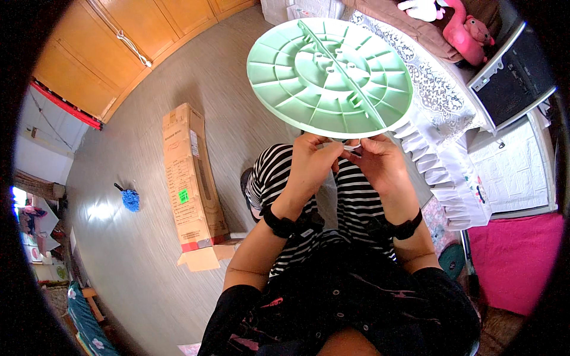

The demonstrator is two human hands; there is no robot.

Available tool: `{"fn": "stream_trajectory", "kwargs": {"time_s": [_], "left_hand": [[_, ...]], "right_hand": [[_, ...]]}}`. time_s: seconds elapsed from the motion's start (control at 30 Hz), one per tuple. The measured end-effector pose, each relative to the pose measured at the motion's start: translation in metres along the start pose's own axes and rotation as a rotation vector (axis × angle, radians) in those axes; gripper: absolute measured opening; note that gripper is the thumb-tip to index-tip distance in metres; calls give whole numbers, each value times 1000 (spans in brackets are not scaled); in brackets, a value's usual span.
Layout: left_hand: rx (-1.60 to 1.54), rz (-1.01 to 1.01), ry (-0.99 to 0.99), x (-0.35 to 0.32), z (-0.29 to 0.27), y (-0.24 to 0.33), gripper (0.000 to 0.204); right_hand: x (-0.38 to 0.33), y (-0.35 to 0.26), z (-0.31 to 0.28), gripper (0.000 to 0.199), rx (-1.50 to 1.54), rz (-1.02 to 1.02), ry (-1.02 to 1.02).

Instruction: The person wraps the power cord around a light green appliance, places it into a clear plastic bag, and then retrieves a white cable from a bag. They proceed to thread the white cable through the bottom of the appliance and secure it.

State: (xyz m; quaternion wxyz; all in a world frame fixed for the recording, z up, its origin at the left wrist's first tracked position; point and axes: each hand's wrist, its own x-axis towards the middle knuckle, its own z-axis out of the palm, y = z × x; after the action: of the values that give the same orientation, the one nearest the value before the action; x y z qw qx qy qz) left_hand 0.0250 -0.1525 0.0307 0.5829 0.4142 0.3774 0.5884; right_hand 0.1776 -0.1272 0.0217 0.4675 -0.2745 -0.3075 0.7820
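1. Green disc (329,77): a round, pale green plastic plate with moulded ribs, concentric rings and small holes near its hub. It is held up in front of the person, ribbed side toward the camera, above the lap, with its lower rim at both hands.
2. Left hand (312,163): fingers curled at the disc's lower rim, pinching a small white piece (351,145) together with the other hand. A black wristband sits on the wrist.
3. Right hand (383,163): fingers closed narrowly on the same white piece, just under the disc's edge; fingertips of the two hands meet. A black wristband sits on this wrist too.
4. Striped trousers (350,202): black and white, below the hands.
5. Cardboard box (191,175): long, lying on the grey floor to the person's left, one end flap open.
6. Blue duster (130,199): on the floor, beyond the box.
7. Lace-trimmed white cloth (442,113): to the right, behind the disc.
8. Pink soft toy (469,29): upper right.
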Motion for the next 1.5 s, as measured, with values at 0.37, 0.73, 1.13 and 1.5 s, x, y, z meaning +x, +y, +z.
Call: {"fn": "stream_trajectory", "kwargs": {"time_s": [0.37, 0.73, 1.13, 1.5], "left_hand": [[256, 26, -64, -2, -16, -1, 18], [704, 124, -121, -11, -26, 27, 20], [357, -51, 5, 8, -47, 46, 20], [366, 219, 130, 0, -43, 22, 16]], "right_hand": [[-1, -17, 18, 40, -232, 109, -122], [0, -60, 21, 29, -770, 190, -66], [35, -68, -12, 22, -671, -35, -8], [17, -49, 6, 21, -773, -247, 69]]}}
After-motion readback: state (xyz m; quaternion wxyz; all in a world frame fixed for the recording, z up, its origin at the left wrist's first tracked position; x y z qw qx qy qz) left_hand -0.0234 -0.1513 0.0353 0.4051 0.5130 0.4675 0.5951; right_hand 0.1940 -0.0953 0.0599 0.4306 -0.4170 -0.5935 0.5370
